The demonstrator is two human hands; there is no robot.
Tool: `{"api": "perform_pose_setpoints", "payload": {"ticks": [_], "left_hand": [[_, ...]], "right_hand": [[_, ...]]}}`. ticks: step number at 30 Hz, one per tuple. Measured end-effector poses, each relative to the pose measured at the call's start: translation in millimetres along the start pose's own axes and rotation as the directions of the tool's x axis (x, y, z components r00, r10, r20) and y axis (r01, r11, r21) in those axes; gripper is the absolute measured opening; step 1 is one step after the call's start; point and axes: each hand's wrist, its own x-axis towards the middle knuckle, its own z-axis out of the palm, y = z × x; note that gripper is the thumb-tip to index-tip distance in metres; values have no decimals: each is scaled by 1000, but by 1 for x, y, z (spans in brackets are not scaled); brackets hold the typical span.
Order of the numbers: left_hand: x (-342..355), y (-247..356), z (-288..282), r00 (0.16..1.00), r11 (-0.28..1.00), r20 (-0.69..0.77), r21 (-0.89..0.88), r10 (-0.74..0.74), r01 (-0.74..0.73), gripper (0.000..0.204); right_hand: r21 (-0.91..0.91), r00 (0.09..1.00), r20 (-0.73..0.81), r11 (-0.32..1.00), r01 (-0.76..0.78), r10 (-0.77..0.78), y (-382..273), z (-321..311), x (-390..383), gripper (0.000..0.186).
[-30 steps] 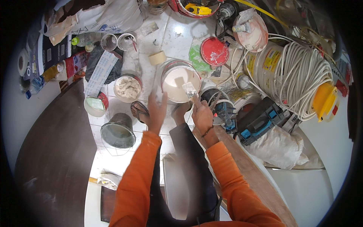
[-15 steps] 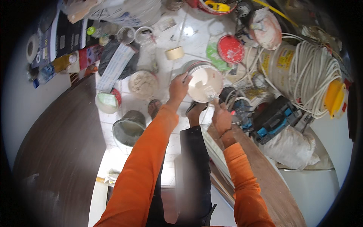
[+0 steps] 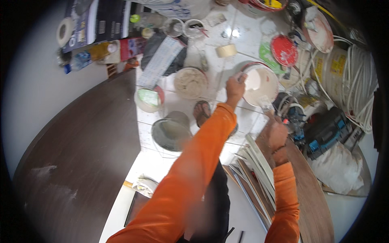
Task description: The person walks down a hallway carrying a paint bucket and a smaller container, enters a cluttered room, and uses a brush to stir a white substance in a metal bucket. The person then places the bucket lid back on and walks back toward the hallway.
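A round white bucket (image 3: 273,77) of pale, paint-like material stands on the tiled floor, right of centre. My left hand (image 3: 235,90) is closed on its left rim. In my right hand (image 3: 277,134), closed around the handle, is a flat hand tool (image 3: 265,103) with a wide, pale, smeared end. That end is at the bucket's near rim; whether it is a brush or a putty knife I cannot tell. Beyond my left hand lies a roll of beige tape (image 3: 226,50). A tub of greyish-beige paste (image 3: 191,83) stands to the left.
A dark bucket (image 3: 172,131) stands left of my left forearm, beside a dark brown board (image 3: 81,150). Wooden boards and strips (image 3: 259,174) lie by my right forearm. At right are a black-and-blue tool case (image 3: 328,131) and coiled white cable (image 3: 358,81). A red lid (image 3: 284,50) lies beyond the bucket.
The view has swung, so the whole scene sits farther right. My right hand has drawn the tool's end nearer to me, toward the bucket's near rim. My left hand keeps its hold.
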Motion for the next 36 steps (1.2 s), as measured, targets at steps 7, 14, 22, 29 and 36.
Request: {"api": "perform_pose_setpoints", "payload": {"ticks": [7,14,22,29,36], "left_hand": [[-11,10,-11,998,994,60,-105,-25,31,39],[-15,3,-11,996,992,64,-107,-58,65,35],[-16,8,20,999,999,11,-10,-35,35,34],[-21,12,41,994,992,-48,-91,-95,90,30],[-20,8,36,997,997,2,-3,-79,79,29]], "right_hand": [[-85,994,96,996,-36,44,5,-9,-20,43],[68,996,11,993,-93,92,9,-17,-47,42],[774,958,28,600,-202,286,21,-10,-8,27],[798,873,405,360,-483,273,86,47,-15,27],[598,968,159,761,-252,196,86,23,-32,26]]}}
